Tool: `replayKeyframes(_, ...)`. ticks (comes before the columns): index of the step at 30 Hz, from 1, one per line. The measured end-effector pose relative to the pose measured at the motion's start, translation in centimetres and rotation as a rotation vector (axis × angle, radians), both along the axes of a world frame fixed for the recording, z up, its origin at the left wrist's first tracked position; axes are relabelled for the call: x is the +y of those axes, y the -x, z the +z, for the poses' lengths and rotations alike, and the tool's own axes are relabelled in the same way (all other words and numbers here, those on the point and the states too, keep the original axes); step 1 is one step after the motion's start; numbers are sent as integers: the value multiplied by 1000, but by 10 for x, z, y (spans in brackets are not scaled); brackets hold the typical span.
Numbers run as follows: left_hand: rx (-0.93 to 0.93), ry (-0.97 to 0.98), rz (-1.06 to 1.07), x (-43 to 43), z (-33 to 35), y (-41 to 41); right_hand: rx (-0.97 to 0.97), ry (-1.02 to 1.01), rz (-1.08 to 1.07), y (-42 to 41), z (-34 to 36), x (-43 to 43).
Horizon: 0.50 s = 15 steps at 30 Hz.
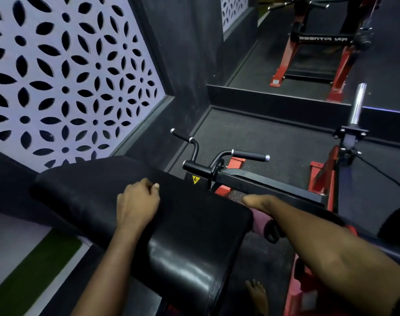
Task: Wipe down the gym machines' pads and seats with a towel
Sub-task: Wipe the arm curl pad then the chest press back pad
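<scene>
Towel working the pad's right flank

A pink towel [261,221] is showing as a bunched strip against the right side of the black vinyl pad [183,224], just below its top edge and toward the end nearer the person. The right hand [257,201] is lying directly over it, reaching across that edge. Its fingers are blurred and dipping out of sight, so I cannot tell whether they are gripping the cloth or pressing it flat. The left hand [137,201] is resting on the pad's top face, fingers curled in with the thumb tip at the forefinger, holding nothing visible. It is sitting well apart from the towel, across the pad's width.

The pad's long axis is running from the person away toward the lattice wall panel [69,76], so the unwiped length appears to be lying up and left of the towel, with the right hand clearly the nearer one. Beyond the pad, the machine's rubber-gripped handles [251,155] are standing clear of both hands
</scene>
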<state>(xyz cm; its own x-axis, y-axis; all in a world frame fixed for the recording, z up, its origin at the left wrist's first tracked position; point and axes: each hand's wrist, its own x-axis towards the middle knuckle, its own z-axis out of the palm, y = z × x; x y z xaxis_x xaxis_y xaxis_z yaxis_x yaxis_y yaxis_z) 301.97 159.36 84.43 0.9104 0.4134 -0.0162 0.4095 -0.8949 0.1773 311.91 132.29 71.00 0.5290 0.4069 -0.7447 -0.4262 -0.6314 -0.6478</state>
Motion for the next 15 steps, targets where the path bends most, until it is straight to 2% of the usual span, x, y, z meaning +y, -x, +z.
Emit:
replayKeyframes(2,24,-49,-29,3,-6,-4,-3,47,36,-21,-12,6)
replayKeyframes(3,26,-72,-37,4,-7,-3,-72,44,84,-36,-21,16)
replayKeyframes(6,17,-87,-20,0,-4,-3,-183,-68,143,-76,-28,68)
replayKeyframes(9,-9,-26,26,2,0,-6,-261,-153,145,-79,-17,103)
replayKeyframes(10,-19,13,46,7,0,-8,-259,-166,152,-80,-19,104)
replayKeyframes(13,-83,150,83,26,3,-13,-81,-150,187,-69,-24,77)
replayKeyframes(15,-115,122,63,42,7,-13,-57,-106,205,-68,-29,68)
